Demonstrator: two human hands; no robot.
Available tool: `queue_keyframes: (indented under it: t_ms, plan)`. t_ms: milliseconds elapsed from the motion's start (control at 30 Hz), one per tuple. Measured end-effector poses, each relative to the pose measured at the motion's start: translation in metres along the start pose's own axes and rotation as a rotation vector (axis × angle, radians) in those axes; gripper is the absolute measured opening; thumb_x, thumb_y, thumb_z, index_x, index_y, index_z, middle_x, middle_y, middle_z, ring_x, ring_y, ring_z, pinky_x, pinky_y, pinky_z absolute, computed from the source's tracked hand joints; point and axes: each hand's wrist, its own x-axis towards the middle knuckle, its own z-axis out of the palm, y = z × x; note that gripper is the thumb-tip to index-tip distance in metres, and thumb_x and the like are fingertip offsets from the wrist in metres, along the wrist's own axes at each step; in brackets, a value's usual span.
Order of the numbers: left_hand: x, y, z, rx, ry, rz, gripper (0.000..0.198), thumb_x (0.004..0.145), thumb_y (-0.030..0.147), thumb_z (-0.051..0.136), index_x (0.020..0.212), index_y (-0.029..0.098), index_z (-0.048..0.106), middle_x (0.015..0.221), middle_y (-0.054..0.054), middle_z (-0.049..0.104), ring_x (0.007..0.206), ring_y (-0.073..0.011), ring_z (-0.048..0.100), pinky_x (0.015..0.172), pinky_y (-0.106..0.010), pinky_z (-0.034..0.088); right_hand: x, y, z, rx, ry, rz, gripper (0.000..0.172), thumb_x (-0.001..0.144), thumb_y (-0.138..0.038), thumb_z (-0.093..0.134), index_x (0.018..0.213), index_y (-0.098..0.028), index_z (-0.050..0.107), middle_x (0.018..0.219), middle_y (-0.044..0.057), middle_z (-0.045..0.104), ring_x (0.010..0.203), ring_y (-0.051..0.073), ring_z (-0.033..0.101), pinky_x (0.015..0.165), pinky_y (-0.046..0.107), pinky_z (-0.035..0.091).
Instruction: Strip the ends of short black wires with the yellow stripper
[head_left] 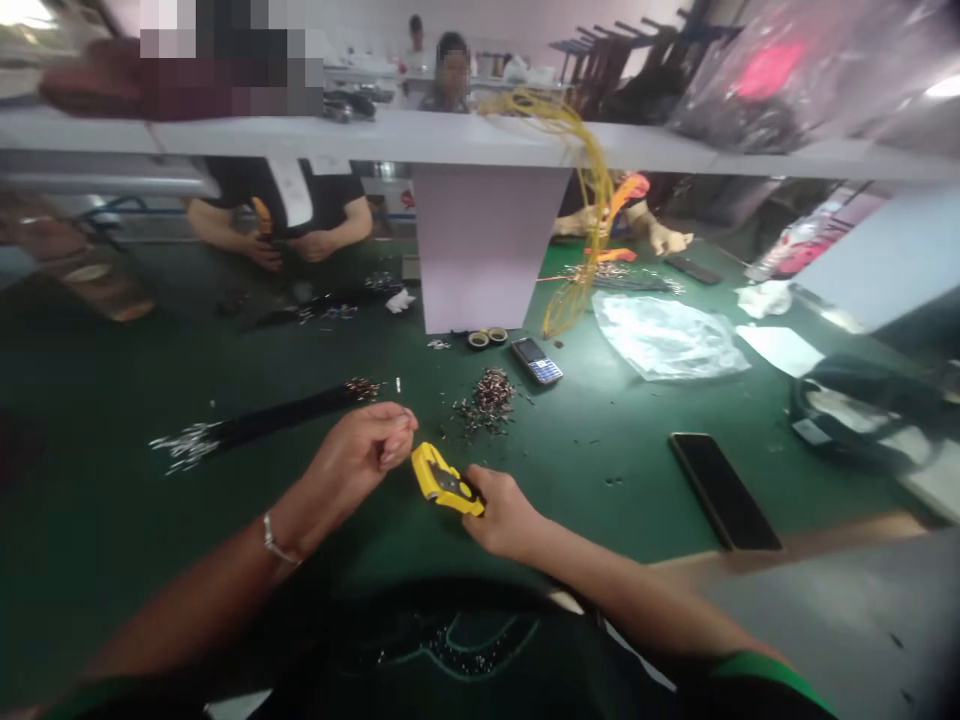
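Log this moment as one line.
left hand: pinched shut, contents unclear | right hand: gripping yellow-and-black handheld tool | on green table: long black wire bundle, loose pile of small brown pieces

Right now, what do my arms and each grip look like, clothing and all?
Your left grip and right grip are bare hands, no gloves. A slim, pale bracelet circles the left wrist. Both forearms are bare, up to sleeves with green at their edges.
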Motion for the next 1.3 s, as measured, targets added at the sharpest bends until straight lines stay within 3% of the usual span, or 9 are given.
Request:
queue_keyframes:
  t_ms: [433, 867, 1300]
  plan:
    - [0.004, 0.003, 0.002, -0.038, 0.025, -0.053, 0.006, 0.065, 0.002, 0.063, 0.065, 0.008, 0.063, 0.046, 0.002, 0.043, 0.040, -0.0045, 0.036, 0.038, -0.015, 0.029, 0.004, 0.001, -0.005, -0.016, -0.043, 0.024, 0.026, 0.060, -0.009, 0.054, 0.068, -0.022, 0.032, 0.065, -0.005, 0.042, 0.056, 0.010, 0.036, 0.051, 0.023, 0.025]
    - [0.007, 0.006, 0.000, -0.081, 0.028, -0.067, 0.010, 0.065, -0.002, 0.060, 0.065, 0.008, 0.061, 0.046, 0.002, 0.042, 0.039, -0.0050, 0.036, 0.036, -0.015, 0.030, 0.003, -0.012, -0.010, 0.164, -0.120, 0.134, 0.024, 0.059, -0.007, 0.052, 0.065, -0.022, 0.034, 0.056, -0.009, 0.036, 0.051, 0.008, 0.032, 0.048, 0.023, 0.020]
    - [0.011, 0.006, -0.001, -0.100, 0.061, -0.052, 0.010, 0.069, -0.002, 0.058, 0.069, 0.006, 0.065, 0.051, 0.000, 0.046, 0.042, -0.0075, 0.043, 0.037, -0.016, 0.035, 0.003, -0.011, -0.011, 0.191, -0.112, 0.144, 0.023, 0.058, -0.008, 0.051, 0.064, -0.022, 0.033, 0.056, -0.009, 0.035, 0.051, 0.008, 0.031, 0.049, 0.023, 0.021]
